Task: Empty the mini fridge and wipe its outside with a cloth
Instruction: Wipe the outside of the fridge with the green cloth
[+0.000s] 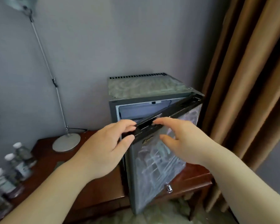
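Grey wall (103, 38) backs one fridge (144, 86), three capped bottles (17, 167).

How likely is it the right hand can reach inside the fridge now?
Probably not: the door, only partly open, stands between the right hand and the fridge opening, and the left hand grips the door's top edge at the gap.

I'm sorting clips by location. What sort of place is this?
Probably a hotel room. A mini fridge stands on a dark wooden desk, small capped water bottles are lined up at the desk's left end, and heavy brown curtains hang on the right.
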Demonstrator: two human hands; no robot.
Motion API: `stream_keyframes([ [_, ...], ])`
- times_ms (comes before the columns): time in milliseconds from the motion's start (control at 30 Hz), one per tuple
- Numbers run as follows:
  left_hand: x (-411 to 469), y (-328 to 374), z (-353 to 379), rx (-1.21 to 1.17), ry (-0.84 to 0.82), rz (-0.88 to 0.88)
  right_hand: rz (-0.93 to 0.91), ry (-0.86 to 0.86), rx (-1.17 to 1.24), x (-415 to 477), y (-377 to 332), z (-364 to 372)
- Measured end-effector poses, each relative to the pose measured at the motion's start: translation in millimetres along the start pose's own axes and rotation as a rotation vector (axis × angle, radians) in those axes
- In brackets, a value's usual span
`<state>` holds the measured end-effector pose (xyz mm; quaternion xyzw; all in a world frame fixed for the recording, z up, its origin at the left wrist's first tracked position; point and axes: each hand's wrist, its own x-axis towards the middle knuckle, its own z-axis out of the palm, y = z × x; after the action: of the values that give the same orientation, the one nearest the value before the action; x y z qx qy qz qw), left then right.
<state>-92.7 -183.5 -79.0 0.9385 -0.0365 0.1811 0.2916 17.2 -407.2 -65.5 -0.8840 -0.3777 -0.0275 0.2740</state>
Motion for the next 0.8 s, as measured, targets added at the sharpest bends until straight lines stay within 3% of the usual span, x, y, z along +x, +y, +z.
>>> stream_keyframes([
  [267, -43, -147, -69, 0.122, 0.024, -0.2, -0.061, -0.041, 0.015, 70, -92, 107],
  [500, -101, -297, -96, 0.082, -0.077, -0.461, -0.029, -0.292, 0.035, 137, -147, 261],
  [800, -170, -425, -63, -0.056, -0.182, -0.685, 0.169, -0.647, 0.015, 210, -143, 481],
])
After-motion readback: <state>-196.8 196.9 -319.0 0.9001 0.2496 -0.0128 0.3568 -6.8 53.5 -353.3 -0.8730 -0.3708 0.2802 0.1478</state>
